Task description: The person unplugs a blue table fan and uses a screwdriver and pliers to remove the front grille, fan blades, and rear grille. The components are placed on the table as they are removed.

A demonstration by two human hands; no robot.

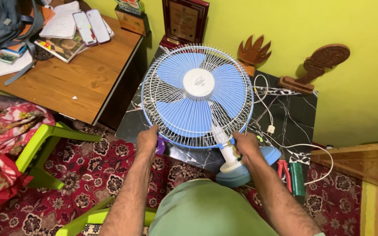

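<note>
A table fan with blue blades and a white wire grille lies tilted on a black marble-patterned table. Its white neck and blue base hang over the table's near edge. My left hand grips the lower left rim of the grille, with a small purple object just beside its fingers. My right hand holds the lower right of the grille where it meets the neck. A white power cord with a plug trails across the table to the right.
Red-handled pliers and a green tool lie at the table's near right edge. Wooden ornaments and a plaque stand at the wall. A wooden desk with books stands to the left, green plastic stools below it.
</note>
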